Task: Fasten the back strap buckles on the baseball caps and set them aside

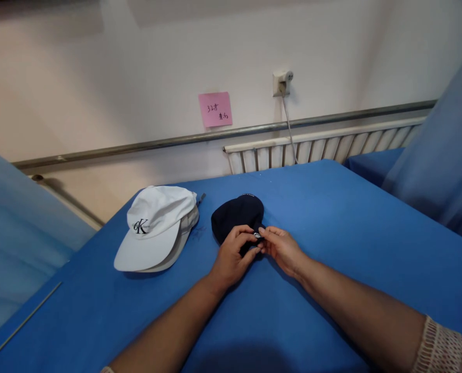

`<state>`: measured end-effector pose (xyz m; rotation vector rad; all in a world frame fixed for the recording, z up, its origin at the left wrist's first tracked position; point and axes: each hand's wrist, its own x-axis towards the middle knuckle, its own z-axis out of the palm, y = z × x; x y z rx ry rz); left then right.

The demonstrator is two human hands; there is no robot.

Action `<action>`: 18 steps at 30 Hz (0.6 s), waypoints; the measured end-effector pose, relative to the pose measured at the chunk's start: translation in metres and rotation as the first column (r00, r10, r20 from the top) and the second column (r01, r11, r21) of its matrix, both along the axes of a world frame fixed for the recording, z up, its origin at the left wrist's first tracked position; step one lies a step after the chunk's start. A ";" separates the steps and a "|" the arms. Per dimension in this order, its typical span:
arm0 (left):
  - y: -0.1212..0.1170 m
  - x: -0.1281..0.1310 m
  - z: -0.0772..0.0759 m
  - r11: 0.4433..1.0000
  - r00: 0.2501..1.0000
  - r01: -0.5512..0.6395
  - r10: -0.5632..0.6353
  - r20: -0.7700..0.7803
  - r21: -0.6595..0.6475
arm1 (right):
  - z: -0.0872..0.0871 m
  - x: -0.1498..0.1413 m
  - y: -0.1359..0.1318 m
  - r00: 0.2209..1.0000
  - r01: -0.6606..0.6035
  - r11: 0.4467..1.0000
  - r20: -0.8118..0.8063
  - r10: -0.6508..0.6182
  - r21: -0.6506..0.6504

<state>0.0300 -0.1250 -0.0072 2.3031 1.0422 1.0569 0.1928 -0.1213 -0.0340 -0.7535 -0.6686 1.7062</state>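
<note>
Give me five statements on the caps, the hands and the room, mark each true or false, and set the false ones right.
1. The left hand and right hand both have fingers on the dark cap. True.
2. The white cap lies to the right of the dark cap. False: it lies to the left.
3. The pink note is on the wall above the metal rail. True.
4. The thin stick is in the left hand. False: it lies on the blue cover.
5. A cord hangs below the wall socket. True.
</note>
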 end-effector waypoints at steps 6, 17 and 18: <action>0.005 -0.003 -0.004 0.976 0.991 -0.035 0.062 0.119 -0.217 | 0.003 0.001 -0.002 0.999 0.002 1.000 0.036 -0.003 0.022; 0.008 0.000 -0.002 0.784 0.854 0.106 0.244 0.460 -0.612 | 0.001 -0.007 0.004 0.933 0.231 0.956 0.239 -0.271 0.180; 0.008 0.000 -0.002 0.782 0.851 0.099 0.254 0.460 -0.615 | 0.002 -0.007 0.003 0.937 0.237 0.958 0.223 -0.270 0.163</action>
